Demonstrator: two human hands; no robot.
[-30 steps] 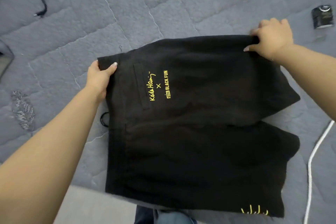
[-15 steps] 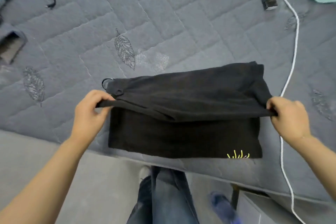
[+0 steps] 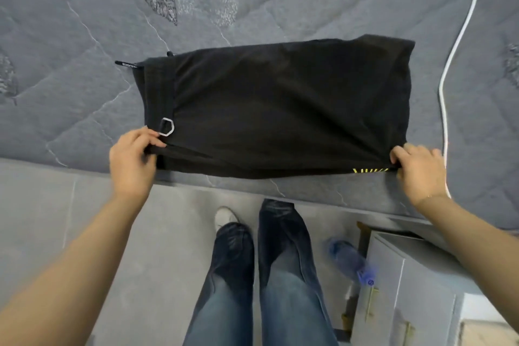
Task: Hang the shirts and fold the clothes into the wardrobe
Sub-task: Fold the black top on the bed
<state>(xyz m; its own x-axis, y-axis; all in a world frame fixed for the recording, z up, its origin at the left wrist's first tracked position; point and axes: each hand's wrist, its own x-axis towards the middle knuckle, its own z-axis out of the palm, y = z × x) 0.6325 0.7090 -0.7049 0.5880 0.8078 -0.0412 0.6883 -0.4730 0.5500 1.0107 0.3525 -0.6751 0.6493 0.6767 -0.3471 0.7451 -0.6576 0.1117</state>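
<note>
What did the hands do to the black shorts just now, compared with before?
Both hands pulled the far edge of the black shorts toward the person, folding them in half. The top layer now reaches the near edge and hides all but a sliver of the yellow print. The left hand and right hand kept gripping the same two ends. The shorts stayed on the grey mattress.

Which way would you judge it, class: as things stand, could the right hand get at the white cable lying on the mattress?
Probably yes. The white cable runs right beside the right hand with nothing between them. But that hand is pinching the black shorts at a corner, so it would have to let go first.
</note>
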